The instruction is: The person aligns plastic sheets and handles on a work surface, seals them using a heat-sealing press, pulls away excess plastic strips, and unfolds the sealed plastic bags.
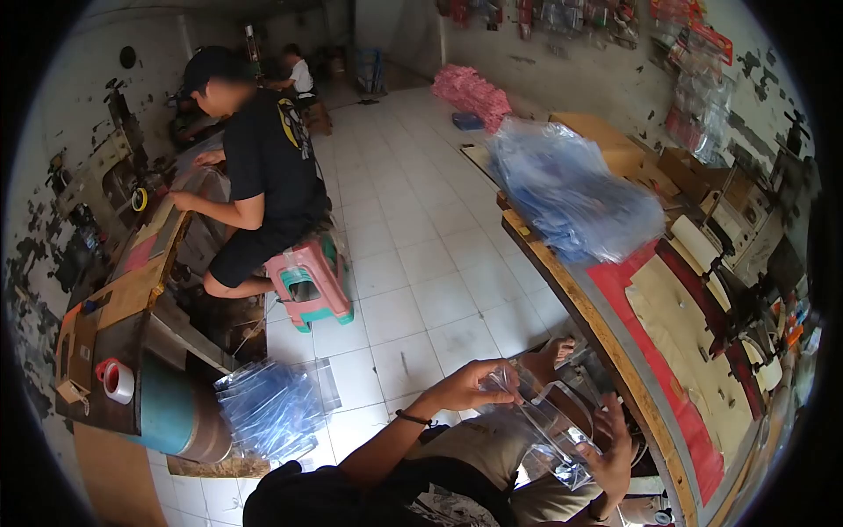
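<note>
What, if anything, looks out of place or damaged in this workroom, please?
The pale wall at upper right has dark, flaked patches, so it looks damaged. A heap of clear bluish plastic sheets at lower left lies untidily, corners jutting out at odd angles, though that may be normal. I see no spill.

Packaging [546, 420] colourless, clear; stool [299, 266] pink with green feet; floor tiles [386, 314] white; table covering [676, 338] cream, edged red.

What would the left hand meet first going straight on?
Past the clear plastic in its fingers, the left hand would probably meet the right hand first, though depth is unclear.
</note>
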`<state>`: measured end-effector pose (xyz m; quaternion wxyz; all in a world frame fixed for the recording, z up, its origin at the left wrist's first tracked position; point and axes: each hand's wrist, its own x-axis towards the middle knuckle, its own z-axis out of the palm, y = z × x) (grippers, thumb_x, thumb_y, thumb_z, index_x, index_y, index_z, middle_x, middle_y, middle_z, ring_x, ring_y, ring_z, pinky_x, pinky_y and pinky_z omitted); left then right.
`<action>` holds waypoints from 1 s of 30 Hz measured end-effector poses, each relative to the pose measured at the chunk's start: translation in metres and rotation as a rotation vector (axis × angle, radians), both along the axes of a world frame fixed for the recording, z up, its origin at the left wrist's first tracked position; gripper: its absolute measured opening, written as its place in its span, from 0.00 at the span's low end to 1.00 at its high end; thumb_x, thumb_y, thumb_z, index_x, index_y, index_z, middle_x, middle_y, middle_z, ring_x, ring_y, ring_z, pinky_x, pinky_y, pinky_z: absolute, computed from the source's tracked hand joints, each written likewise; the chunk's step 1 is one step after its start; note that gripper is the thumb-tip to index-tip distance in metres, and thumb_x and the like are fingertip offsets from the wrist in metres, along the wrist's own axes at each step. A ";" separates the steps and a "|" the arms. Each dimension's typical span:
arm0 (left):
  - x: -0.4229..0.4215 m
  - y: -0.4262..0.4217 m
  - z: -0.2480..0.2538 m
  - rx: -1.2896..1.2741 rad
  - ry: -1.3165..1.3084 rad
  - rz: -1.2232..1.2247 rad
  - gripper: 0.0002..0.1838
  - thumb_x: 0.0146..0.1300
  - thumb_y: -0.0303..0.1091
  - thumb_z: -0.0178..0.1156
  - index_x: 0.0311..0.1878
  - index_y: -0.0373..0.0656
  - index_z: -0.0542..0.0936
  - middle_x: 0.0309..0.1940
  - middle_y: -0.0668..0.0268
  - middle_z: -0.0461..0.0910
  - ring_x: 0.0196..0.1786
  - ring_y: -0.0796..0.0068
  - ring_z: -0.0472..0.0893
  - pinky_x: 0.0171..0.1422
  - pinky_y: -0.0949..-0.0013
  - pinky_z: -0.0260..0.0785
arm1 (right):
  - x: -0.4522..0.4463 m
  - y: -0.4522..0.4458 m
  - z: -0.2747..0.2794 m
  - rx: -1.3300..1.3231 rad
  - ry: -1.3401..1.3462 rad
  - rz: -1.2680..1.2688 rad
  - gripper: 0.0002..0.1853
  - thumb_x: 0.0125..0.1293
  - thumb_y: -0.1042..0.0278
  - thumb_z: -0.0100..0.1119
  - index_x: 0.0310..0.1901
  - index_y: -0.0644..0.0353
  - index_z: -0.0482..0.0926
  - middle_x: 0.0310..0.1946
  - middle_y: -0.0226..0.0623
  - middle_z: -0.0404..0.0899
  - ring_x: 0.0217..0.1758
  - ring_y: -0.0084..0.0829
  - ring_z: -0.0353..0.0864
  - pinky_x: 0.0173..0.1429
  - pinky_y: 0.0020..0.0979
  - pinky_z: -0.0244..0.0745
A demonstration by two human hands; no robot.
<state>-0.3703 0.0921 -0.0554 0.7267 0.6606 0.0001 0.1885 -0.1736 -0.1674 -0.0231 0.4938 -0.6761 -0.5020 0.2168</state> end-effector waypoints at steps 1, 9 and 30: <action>-0.004 0.001 0.005 0.054 -0.018 0.046 0.08 0.67 0.28 0.62 0.47 0.39 0.75 0.40 0.62 0.85 0.45 0.74 0.85 0.51 0.71 0.76 | 0.003 0.000 -0.004 -0.077 -0.033 0.027 0.54 0.55 0.54 0.75 0.74 0.71 0.50 0.60 0.59 0.73 0.62 0.45 0.76 0.66 0.40 0.70; -0.030 0.014 0.038 0.468 0.054 0.497 0.18 0.60 0.32 0.70 0.50 0.39 0.77 0.45 0.60 0.84 0.51 0.68 0.83 0.57 0.66 0.72 | -0.015 0.026 -0.017 -0.244 -0.214 0.073 0.15 0.57 0.71 0.70 0.47 0.58 0.85 0.36 0.43 0.87 0.40 0.42 0.87 0.46 0.32 0.78; 0.020 -0.033 0.031 -0.314 -0.273 0.471 0.43 0.62 0.36 0.67 0.75 0.36 0.54 0.60 0.62 0.71 0.63 0.71 0.72 0.68 0.66 0.63 | -0.091 0.173 0.021 0.422 0.662 -0.057 0.21 0.70 0.66 0.62 0.61 0.66 0.75 0.44 0.36 0.85 0.42 0.16 0.78 0.44 0.19 0.74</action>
